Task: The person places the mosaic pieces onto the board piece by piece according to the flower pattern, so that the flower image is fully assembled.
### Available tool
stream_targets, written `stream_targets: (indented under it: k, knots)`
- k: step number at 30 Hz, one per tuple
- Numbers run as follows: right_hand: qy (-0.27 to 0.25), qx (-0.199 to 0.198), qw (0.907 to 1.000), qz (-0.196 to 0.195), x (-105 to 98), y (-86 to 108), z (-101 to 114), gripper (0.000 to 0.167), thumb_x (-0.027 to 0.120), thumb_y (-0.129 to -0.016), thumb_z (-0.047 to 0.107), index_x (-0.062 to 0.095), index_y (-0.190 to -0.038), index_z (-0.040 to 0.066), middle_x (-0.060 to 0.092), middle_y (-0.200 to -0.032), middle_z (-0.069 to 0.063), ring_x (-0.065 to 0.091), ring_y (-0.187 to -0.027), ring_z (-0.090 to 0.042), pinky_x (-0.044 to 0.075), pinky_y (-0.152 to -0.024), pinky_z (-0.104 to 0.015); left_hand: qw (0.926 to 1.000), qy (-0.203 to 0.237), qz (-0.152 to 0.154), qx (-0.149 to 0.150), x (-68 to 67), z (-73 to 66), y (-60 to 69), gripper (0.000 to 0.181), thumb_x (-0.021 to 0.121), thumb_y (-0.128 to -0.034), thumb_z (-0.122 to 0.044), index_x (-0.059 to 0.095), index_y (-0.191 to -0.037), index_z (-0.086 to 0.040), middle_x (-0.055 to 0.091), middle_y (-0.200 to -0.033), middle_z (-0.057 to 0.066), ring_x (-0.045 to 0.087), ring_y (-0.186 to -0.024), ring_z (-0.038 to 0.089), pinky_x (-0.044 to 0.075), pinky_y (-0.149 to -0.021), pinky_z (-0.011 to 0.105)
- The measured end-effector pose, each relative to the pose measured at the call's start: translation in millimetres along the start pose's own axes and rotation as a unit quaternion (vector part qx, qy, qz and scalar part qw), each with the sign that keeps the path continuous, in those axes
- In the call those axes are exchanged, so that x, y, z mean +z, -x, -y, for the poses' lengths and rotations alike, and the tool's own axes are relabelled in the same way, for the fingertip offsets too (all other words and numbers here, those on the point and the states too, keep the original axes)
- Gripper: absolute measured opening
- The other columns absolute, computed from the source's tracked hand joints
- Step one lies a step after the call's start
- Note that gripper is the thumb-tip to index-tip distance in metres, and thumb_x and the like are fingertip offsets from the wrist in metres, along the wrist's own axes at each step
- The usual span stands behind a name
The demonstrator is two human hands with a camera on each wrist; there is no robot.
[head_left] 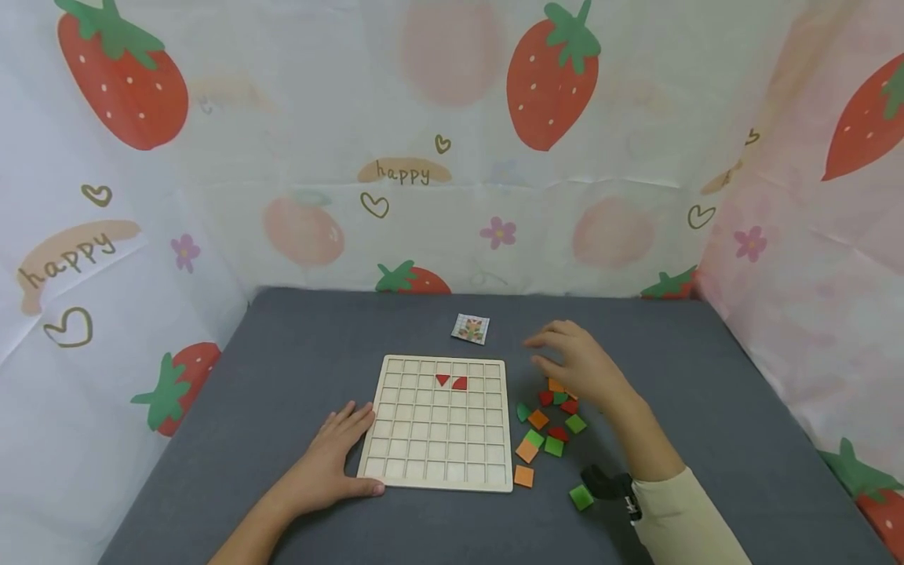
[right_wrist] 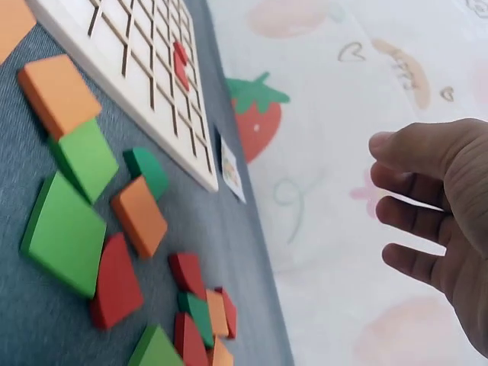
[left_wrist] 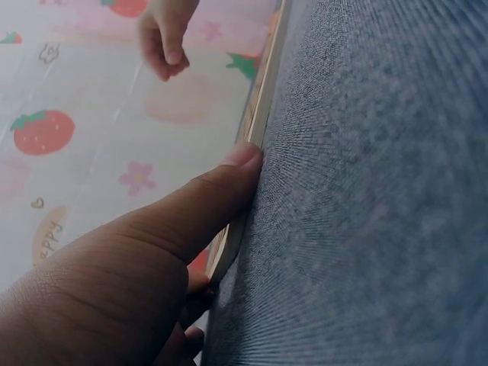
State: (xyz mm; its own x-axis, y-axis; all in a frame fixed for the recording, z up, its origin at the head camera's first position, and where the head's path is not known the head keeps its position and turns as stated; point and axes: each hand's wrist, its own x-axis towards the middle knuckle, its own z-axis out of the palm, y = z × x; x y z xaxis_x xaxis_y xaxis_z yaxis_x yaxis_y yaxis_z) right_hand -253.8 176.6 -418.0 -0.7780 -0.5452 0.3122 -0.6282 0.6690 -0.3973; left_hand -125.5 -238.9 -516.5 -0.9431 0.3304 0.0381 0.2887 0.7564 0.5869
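A pale wooden grid board point(head_left: 438, 453) lies on the grey cloth. Two red pieces sit in its upper part: a triangle point(head_left: 442, 380) and a quarter-round piece point(head_left: 460, 383). My left hand point(head_left: 332, 455) rests at the board's near left corner, thumb point(left_wrist: 242, 156) against the front edge and spread fingers along the left side. Raised above the loose tiles, my right hand point(head_left: 582, 362) holds nothing; its fingers are loosely bent in the right wrist view. Below it lie orange tiles point(right_wrist: 61, 93), green tiles point(right_wrist: 65, 236) and red pieces point(right_wrist: 116, 282).
A small patterned card point(head_left: 470, 329) lies behind the board. One green tile point(head_left: 581, 497) is apart from the pile, near the black band point(head_left: 613, 488) on the right wrist. Strawberry-printed cloth point(head_left: 452, 102) walls the table's back and sides.
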Motion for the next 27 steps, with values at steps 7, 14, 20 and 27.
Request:
stream_targets:
  k: [7, 14, 20, 27]
  knots:
    - [-0.005, -0.012, 0.9996, -0.025, -3.5, 9.4, -14.3, 0.024, 0.076, -0.092, 0.009, 0.077, -0.116, 0.011, 0.068, -0.115, -0.006, 0.060, -0.111, -0.028, 0.055, -0.091, -0.050, 1.0000, -0.001, 0.001, 0.002, -0.3, -0.9, -0.4, 0.118, 0.082, -0.0705, -0.069, 0.038, -0.158, -0.004, 0.032, -0.167, 0.012, 0.016, -0.156, 0.042, 0.009, -0.125, 0.065]
    - [-0.006, 0.014, 0.9995, -0.026, -3.2, 12.0, -25.8, 0.025, 0.074, -0.095, 0.010, 0.075, -0.120, 0.012, 0.067, -0.118, -0.005, 0.059, -0.113, -0.026, 0.055, -0.092, -0.049, 1.0000, 0.001, 0.001, -0.002, -2.6, -1.9, 0.1, 0.118, 0.084, -0.0701, -0.067, 0.037, -0.158, -0.004, 0.031, -0.167, 0.012, 0.015, -0.157, 0.041, 0.008, -0.125, 0.064]
    - [-0.002, 0.036, 0.9992, -0.017, 2.5, 13.8, -33.7, 0.025, 0.073, -0.095, 0.011, 0.075, -0.120, 0.010, 0.069, -0.115, -0.005, 0.059, -0.111, -0.028, 0.055, -0.092, -0.050, 1.0000, -0.005, 0.000, 0.002, -2.4, -1.4, -0.2, 0.117, 0.083, -0.0705, -0.067, 0.038, -0.158, -0.004, 0.032, -0.166, 0.013, 0.016, -0.156, 0.042, 0.010, -0.125, 0.065]
    - [0.010, 0.073, 0.9973, -0.006, 12.7, 16.9, -44.1, 0.026, 0.073, -0.097, 0.014, 0.074, -0.122, 0.007, 0.069, -0.118, -0.009, 0.060, -0.111, -0.031, 0.054, -0.093, -0.053, 1.0000, -0.004, 0.004, 0.001, -0.6, -1.0, -0.8, 0.118, 0.082, -0.0705, -0.068, 0.036, -0.159, -0.005, 0.031, -0.167, 0.013, 0.015, -0.157, 0.041, 0.009, -0.125, 0.065]
